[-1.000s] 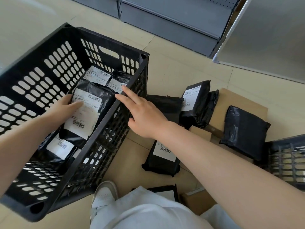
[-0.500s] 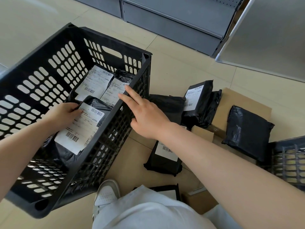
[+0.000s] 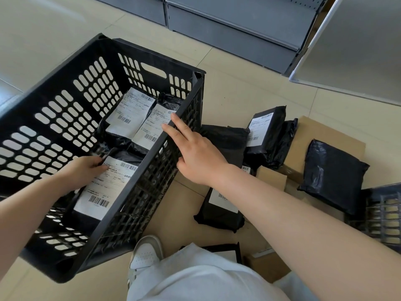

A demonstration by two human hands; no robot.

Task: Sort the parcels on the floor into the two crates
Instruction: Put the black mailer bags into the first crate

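A large black slatted crate (image 3: 65, 118) stands on the floor at left. Inside it lie black bagged parcels with white labels; two labelled ones (image 3: 132, 114) rest at the far end. My left hand (image 3: 83, 170) is inside the crate, fingers pinching the top edge of a labelled black parcel (image 3: 104, 187) that lies near the bottom. My right hand (image 3: 195, 153) rests on the crate's right rim with fingers spread, holding nothing. More black parcels (image 3: 267, 131) (image 3: 332, 174) (image 3: 219, 211) lie on the floor to the right. A second crate (image 3: 384, 216) shows at the right edge.
Flat brown cardboard boxes (image 3: 314, 135) lie under and between the floor parcels. Grey metal shelving (image 3: 238, 29) runs along the back, and a grey panel (image 3: 358, 46) leans at top right. My white shoe (image 3: 145, 255) and pale clothing are at the bottom.
My left hand has lowered the labelled parcel deeper into the crate toward the near end. The two labels at the far end are now uncovered. My right hand stayed on the rim.
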